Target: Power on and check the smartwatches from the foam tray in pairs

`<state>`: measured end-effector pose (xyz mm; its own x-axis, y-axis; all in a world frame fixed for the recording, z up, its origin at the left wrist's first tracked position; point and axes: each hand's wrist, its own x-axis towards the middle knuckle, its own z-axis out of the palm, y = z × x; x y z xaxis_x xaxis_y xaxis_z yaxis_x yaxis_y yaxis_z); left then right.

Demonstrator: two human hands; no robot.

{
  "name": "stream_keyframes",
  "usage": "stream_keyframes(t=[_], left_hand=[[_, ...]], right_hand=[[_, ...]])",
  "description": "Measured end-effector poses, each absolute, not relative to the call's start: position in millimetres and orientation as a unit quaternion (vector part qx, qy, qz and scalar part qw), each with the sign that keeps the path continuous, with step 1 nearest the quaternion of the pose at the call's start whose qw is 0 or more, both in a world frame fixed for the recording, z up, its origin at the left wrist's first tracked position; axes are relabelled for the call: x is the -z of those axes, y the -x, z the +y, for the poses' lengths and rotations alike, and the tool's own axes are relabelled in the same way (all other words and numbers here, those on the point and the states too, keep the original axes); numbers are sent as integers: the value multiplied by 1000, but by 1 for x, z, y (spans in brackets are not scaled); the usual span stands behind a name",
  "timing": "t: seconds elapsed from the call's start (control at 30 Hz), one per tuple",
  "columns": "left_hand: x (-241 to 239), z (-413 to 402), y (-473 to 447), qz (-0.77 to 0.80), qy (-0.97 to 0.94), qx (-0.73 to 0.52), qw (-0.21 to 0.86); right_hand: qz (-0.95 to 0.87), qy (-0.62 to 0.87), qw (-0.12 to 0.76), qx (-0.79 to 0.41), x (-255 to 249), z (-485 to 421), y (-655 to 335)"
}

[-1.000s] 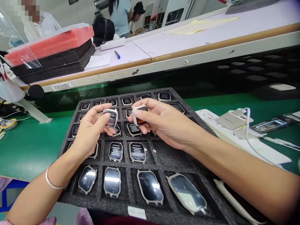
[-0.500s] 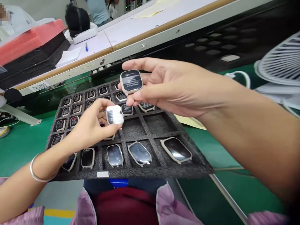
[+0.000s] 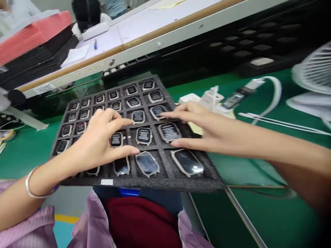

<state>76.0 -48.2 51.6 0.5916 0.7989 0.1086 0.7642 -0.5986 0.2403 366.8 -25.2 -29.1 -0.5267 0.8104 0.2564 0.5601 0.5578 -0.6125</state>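
A black foam tray (image 3: 165, 184) holds several smartwatch bodies without straps in its square compartments. My right hand (image 3: 204, 129) is over the tray's right side, thumb and fingers apart. Between them, in its compartment, lies a smartwatch (image 3: 170, 132) with lines of white text on its screen. My left hand (image 3: 97, 143) hovers above the middle of the tray, fingers spread and holding nothing. Just past its fingertips sits another lit smartwatch (image 3: 144, 136). Along the near row, a smartwatch (image 3: 147, 163) and a larger-looking one (image 3: 187, 162) have blank screens.
White chargers and plugs (image 3: 210, 98) with a cable stand right of the tray on the green bench (image 3: 253, 165). A white fan (image 3: 314, 69) is at the far right. Behind runs a raised shelf (image 3: 139, 32) with a notepad (image 3: 76, 55) and pen. People sit beyond.
Both hands have lowered to the tray. The two smartwatches they held now lie in the formerly vacant compartments, and the fingers have let go. The view has shifted slightly.
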Motion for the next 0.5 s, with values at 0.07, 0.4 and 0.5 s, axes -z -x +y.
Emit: stream_keyframes(t=[0.07,0.4,0.5], left_hand=[[-66,-66,-42,470,-865,-163,59],[-24,-154,94,723,-678,-122,51],[-8,-157,93,731,-674,-92,49]], right_hand=[[-843,421,278,-186,31,-26,-367],[-949,198,166,-180,-19,-67,-211],[-971,214,66,-86,-21,-77,-151]])
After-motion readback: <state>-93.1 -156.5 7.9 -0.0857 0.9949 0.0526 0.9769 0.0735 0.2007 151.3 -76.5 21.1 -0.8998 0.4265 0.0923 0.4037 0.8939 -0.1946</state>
